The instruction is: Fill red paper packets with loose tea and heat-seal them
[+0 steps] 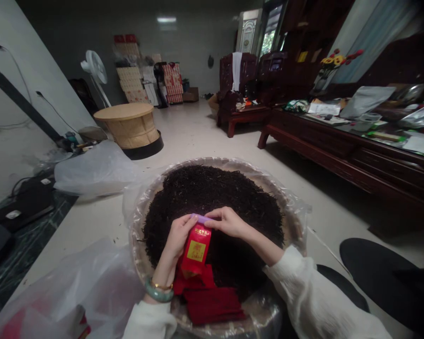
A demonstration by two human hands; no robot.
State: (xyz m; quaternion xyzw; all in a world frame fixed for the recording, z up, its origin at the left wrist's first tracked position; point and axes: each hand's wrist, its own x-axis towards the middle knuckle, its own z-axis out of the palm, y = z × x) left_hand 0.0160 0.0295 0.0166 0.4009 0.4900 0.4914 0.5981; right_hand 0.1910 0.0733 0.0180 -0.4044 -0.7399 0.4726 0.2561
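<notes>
A red tea packet (197,249) with a gold square label hangs upright between my hands, over a big round basket. Along its top edge runs a purple strip (202,218); whether it is a fold or a separate piece I cannot tell. My left hand (179,235) grips the packet's upper left corner. On the strip's right end, the thumb and fingers of my right hand (226,222) are pinched. Dark loose tea leaves (215,188) fill the plastic-lined basket (140,254). Below the packet, flat dark red packets (214,306) lie in a pile at the basket's near side.
Clear plastic bags (95,167) lie on the floor at the left. Behind them stand a round woven drum (129,129) and a white fan (96,67). A cluttered dark wood table (339,146) runs along the right. Black round stool seats (374,268) are at lower right.
</notes>
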